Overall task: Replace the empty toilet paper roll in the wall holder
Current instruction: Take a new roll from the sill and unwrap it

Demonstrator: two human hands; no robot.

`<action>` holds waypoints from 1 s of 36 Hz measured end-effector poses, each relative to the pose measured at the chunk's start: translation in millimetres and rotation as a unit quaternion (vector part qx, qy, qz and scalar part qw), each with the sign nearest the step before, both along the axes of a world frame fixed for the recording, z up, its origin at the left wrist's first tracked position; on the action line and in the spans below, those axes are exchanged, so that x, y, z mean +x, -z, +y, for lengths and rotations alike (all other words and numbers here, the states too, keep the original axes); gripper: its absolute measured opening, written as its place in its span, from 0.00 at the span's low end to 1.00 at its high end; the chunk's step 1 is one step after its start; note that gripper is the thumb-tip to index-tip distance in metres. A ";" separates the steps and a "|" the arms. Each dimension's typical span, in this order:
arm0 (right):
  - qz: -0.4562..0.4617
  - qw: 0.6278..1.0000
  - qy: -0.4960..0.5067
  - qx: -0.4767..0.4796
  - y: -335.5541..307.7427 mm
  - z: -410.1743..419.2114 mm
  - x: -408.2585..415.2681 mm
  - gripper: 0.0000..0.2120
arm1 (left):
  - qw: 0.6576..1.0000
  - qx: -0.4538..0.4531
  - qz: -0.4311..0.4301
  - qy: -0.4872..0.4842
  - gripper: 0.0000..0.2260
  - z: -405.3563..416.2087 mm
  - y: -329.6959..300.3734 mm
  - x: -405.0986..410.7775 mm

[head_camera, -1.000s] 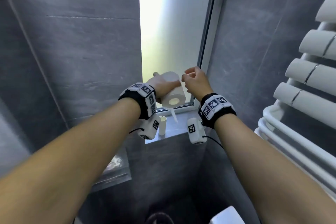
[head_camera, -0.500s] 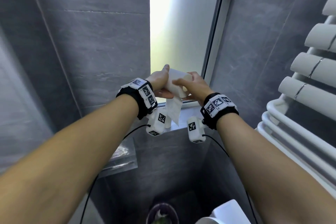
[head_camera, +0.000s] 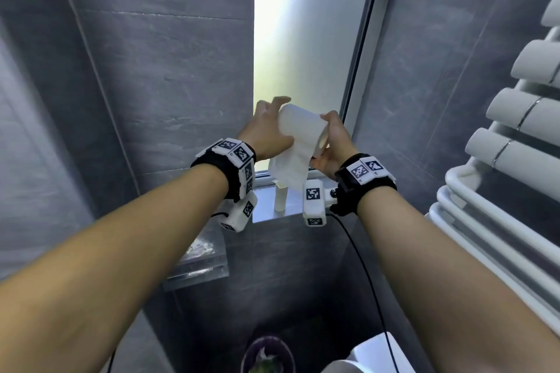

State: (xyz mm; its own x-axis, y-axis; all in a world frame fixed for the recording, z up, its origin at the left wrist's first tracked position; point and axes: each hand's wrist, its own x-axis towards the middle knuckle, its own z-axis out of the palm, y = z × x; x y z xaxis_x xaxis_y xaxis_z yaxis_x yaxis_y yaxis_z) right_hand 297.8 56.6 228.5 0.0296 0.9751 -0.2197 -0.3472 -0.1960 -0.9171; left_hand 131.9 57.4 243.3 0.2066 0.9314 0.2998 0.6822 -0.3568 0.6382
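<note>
A white toilet paper roll (head_camera: pixel 298 124) is held up in front of the frosted window. Its cardboard core faces right and a loose sheet (head_camera: pixel 289 166) hangs down from it. My right hand (head_camera: pixel 333 142) grips the roll's right end, with fingers over the top and at the core. My left hand (head_camera: pixel 266 130) rests against the roll's left side, its fingers spread and partly lifted off. A cardboard tube (head_camera: pixel 280 198) stands upright on the window sill below the hands. No wall holder is recognisable in this view.
A frosted window (head_camera: pixel 309 39) sits between grey tiled walls, above a narrow sill (head_camera: pixel 291 212). A white towel radiator (head_camera: pixel 515 142) fills the right side. A clear shelf (head_camera: pixel 201 266) juts from the left wall. Below are a dark bin (head_camera: pixel 268 354) and a white toilet part (head_camera: pixel 372 354).
The roll has been turned so that its core points right, and more paper now hangs loose. My left fingers have opened off the roll. The camera has tilted a little downward.
</note>
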 end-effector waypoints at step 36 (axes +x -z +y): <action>-0.160 0.983 -0.081 0.039 26.1 8.5 -14.0 0.24 | 0.950 -0.272 -0.149 -0.045 0.30 26.6 16.5 -27.5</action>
State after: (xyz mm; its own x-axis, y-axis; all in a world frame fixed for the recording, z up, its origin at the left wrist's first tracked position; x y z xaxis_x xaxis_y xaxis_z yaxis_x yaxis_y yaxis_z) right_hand 283.7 65.1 202.4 -0.0720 0.9863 -0.1487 -0.0080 -0.1496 -0.9887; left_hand 104.4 83.9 226.8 0.0995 0.9749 -0.1990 0.4553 0.1332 0.8803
